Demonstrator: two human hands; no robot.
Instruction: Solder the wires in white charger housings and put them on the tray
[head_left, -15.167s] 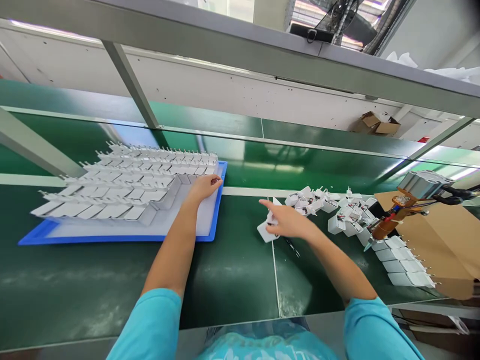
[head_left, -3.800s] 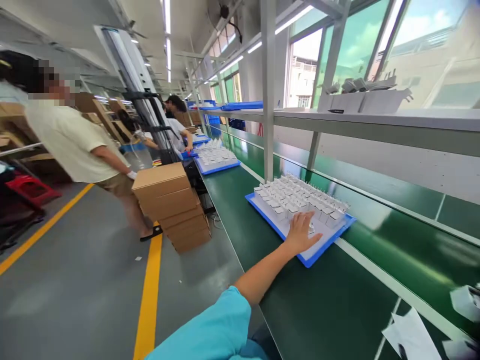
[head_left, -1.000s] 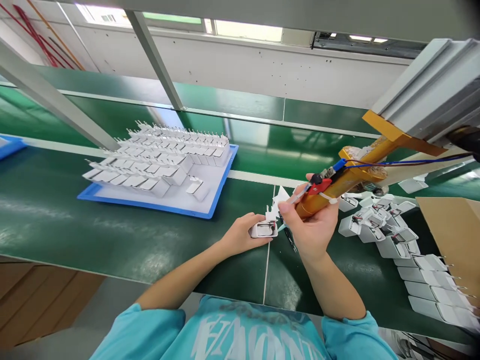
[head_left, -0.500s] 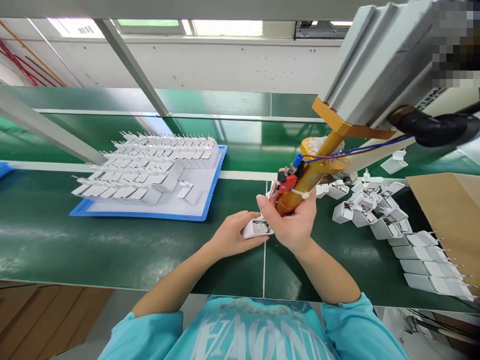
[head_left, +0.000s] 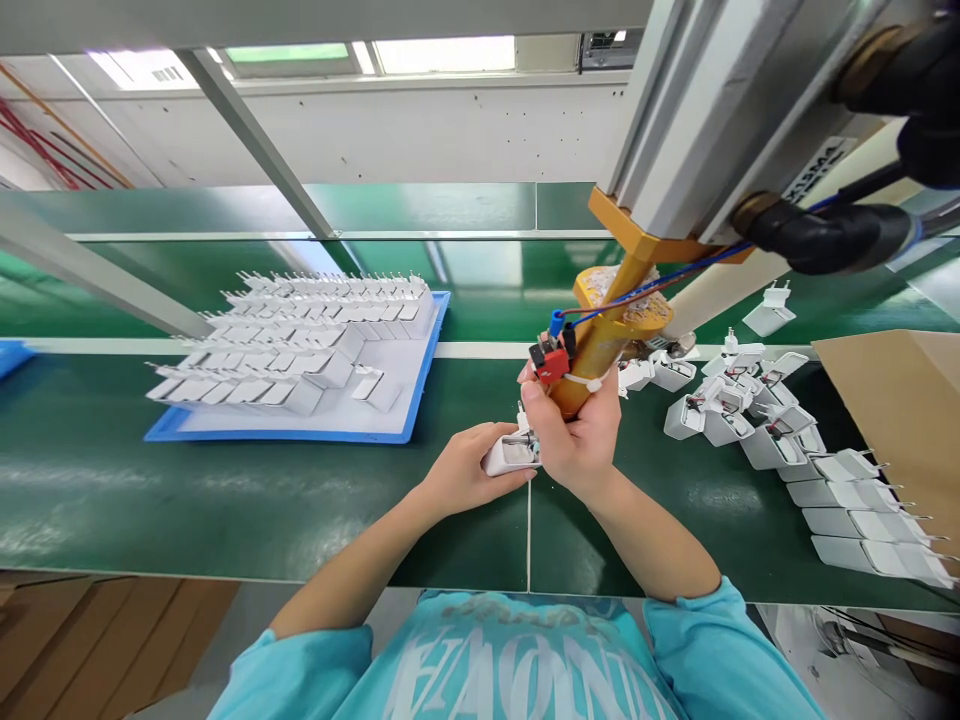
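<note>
My left hand (head_left: 472, 468) is closed round a white plug adapter housing (head_left: 511, 455) held just above the green table. The housing's open side faces up, and its prongs point away from me. Wrapped round the lower end of a yellow tubular tool (head_left: 604, 350) is my right hand (head_left: 579, 440), close against the housing's right end. A red switch (head_left: 553, 362) with blue and brown wires is strapped to the tool. The tool hangs below a large grey metal cylinder (head_left: 735, 110). Its tip is hidden behind my right hand.
On the left, a blue-edged tray (head_left: 277, 436) carries rows of white adapters (head_left: 300, 340). Open white housings (head_left: 742, 400) lie heaped on the right, beside a row of closed-looking ones (head_left: 862, 510). A cardboard box (head_left: 900, 420) stands at the far right; frame posts (head_left: 255, 140) rise behind.
The yellow tool and its metal cylinder have moved left and tilted steeper, with my right hand shifting slightly left. The held housing's prongs show more plainly. My left hand has barely moved.
</note>
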